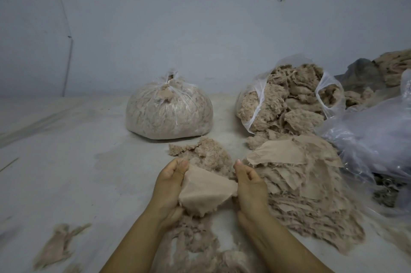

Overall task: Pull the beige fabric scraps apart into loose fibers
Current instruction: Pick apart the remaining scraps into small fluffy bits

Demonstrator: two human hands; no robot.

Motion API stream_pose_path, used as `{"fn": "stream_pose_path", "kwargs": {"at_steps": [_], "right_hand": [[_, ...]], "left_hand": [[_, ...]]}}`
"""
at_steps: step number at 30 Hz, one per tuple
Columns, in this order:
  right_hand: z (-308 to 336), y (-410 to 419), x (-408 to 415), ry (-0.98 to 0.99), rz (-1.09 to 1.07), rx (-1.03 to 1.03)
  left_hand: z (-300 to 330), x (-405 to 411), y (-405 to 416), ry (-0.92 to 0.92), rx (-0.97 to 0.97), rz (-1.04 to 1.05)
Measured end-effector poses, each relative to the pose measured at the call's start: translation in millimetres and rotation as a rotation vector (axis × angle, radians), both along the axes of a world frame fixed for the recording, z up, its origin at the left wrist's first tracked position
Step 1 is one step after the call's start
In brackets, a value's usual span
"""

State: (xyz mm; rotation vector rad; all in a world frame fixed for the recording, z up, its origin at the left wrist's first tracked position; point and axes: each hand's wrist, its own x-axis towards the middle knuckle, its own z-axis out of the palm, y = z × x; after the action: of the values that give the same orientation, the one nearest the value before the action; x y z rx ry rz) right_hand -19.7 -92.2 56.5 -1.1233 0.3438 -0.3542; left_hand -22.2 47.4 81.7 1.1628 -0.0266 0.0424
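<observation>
A beige fabric scrap [204, 190] is stretched between my two hands just above the floor. My left hand [170, 186] grips its left edge with curled fingers. My right hand [249, 183] pinches its right corner. A frayed edge hangs from the scrap's bottom. A heap of beige scraps [298, 183] lies to the right of my right hand. Loose fibers [206, 152] are piled just beyond my hands, and more fibers [195, 241] lie beneath my forearms.
A tied plastic bag of fibers [169, 110] stands ahead by the wall. An open plastic bag [284, 99] spills fluffy material at right. Crumpled clear plastic [373, 137] lies at far right. A small clump of fiber [57, 243] sits on the floor at lower left.
</observation>
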Motion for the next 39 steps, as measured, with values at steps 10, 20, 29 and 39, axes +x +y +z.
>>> {"fn": "stream_pose_path", "kwargs": {"at_steps": [10,20,29,39], "right_hand": [[-3,16,-20,0.12,0.722,-0.029],[45,-34,-3,-0.162,0.081,-0.213],[70,-123,8,0.029,-0.362,-0.962],[5,0,-13,0.199,0.609,-0.393]], "left_hand": [[0,-3,0,0.028,-0.107,0.003],[-17,15,12,-0.126,0.321,0.303],[-40,27,27,-0.001,0.955,0.201],[-19,21,21,0.103,0.041,0.008]]}}
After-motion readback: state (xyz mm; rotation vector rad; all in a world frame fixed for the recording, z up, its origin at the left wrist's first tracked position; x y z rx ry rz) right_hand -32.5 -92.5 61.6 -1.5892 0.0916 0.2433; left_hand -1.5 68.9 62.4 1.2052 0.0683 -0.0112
